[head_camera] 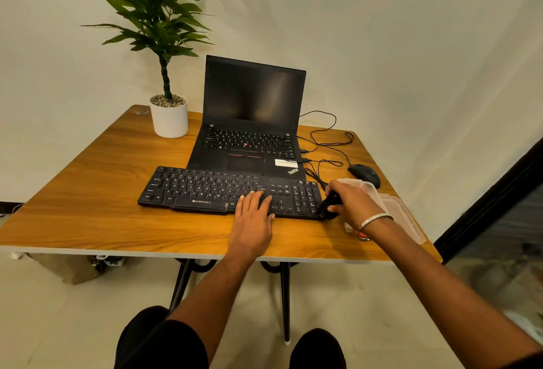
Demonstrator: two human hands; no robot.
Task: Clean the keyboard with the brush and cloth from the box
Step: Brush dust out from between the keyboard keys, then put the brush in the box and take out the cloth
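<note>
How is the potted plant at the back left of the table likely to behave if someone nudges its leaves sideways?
The potted plant probably tips fairly easily: tall stem and wide foliage over a narrow white pot. The pebbles on top suggest some weight low down, which may steady it. The leaves would likely bend first.

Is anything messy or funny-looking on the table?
Mostly tidy. The keyboard sits a little crooked, and its far edge overlaps the front of the laptop. The black cables loop loosely beside the laptop. Nothing looks spilled or broken. The left hand rests flat on the keys; the right hand grips a black brush.
</note>
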